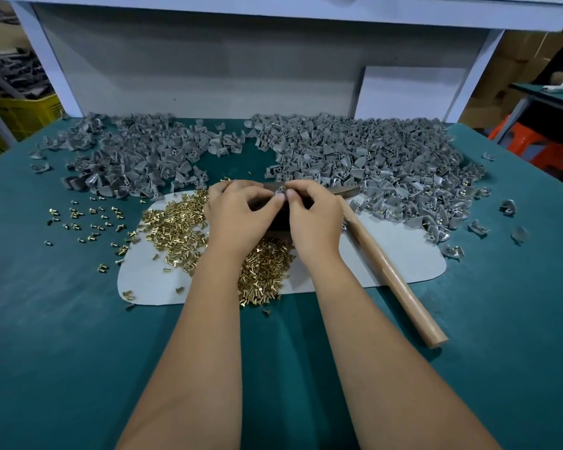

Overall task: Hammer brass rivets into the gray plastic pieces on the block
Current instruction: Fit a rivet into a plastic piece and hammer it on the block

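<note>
Fingers (pixel 278 199) on gray piece (pixel 280 191)

You had nothing readable in this view: no text, label, brand, number or sign showed on anything in the frame.

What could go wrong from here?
1. Both hands, left and right, pinch one small gray piece over the block; it could slip or seat crooked.
2. Loose rivets lie against the block and may creep under it.
3. The hammer lies right beside the right forearm; a nudge could roll it.
</note>
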Demonstrator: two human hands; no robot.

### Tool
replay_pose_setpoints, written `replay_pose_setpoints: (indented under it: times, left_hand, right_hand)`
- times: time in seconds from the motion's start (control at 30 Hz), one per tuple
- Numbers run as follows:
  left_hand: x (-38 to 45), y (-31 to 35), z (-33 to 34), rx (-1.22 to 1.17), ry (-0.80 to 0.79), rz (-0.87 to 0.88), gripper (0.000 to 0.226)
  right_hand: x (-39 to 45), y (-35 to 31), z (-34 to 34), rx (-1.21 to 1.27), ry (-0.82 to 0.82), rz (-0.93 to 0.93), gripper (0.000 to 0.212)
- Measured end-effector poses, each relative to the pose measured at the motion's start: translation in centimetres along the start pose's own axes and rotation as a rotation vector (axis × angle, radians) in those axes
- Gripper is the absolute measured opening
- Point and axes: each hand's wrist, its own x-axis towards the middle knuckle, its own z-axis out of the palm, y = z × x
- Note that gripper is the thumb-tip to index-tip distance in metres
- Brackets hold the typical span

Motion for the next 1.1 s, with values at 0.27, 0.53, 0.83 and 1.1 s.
replay_pose_setpoints:
  times: [0.27, 0.53, 0.83, 1.1]
  left_hand:
    - [0.57, 0.06, -0.32, -0.336, -0.078, -0.043, 0.049]
    - [0.50, -0.20, 0.38, -0.297, -0.099, -0.017, 0.046]
    - [0.32, 0.11, 0.17, -0.413, -0.066, -0.030, 0.035]
    - [0.18, 0.18, 0.08, -0.466, -0.105, 0.001, 0.038]
  right_hand:
    - [0.15, -0.01, -0.28, -0.045, 0.075, 0.002, 0.018]
    - [0.00, -0.07, -0.19, 0.014, 0.066, -0.087, 0.029]
    - [0.05, 0.07, 0.24, -0.029, -0.032, -0.134, 0.039]
    - [0.46, 0.13, 0.14, -0.163, -0.078, -0.209, 0.048]
